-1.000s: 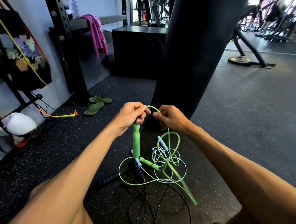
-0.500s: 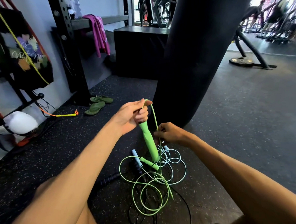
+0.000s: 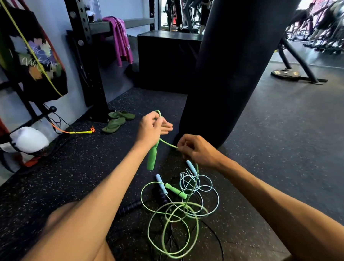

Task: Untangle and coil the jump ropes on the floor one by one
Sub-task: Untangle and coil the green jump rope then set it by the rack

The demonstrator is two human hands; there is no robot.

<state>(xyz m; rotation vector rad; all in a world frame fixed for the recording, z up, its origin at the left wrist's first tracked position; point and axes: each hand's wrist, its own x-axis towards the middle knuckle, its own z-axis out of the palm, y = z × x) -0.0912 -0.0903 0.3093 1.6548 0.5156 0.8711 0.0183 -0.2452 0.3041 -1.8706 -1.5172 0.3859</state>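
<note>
Swung back in the last half second, the green handle (image 3: 151,158) now hangs almost straight down from the left hand (image 3: 152,128) instead of slanting toward the right hand (image 3: 199,150). The rings of cord on the floor (image 3: 285,156) have also spread wider. From the top of that handle the green cord (image 3: 167,143) runs in a short, nearly taut span to the right hand. It then drops into loose rings on the floor, where the second green handle (image 3: 176,190) lies among them. A pale blue rope (image 3: 161,183) and a black rope (image 3: 130,207) cross under and through those rings, touching them.

The cord looks thin, light and springy, and it keeps its curl. It will probably slide easily through the fingers but catch wherever it crosses the other ropes. The padded handles look like the firm places to hold, so it seems best to anchor one and feed the cord in by pinching.

The left hand grips the handle's upper end, with a small bight of cord arching over it and a few fingers pointing forward. The right hand, lower and just to the right, pinches the cord between thumb and curled fingers. Both forearms reach forward. A punching bag (image 3: 230,63) stands close behind the hands.
</note>
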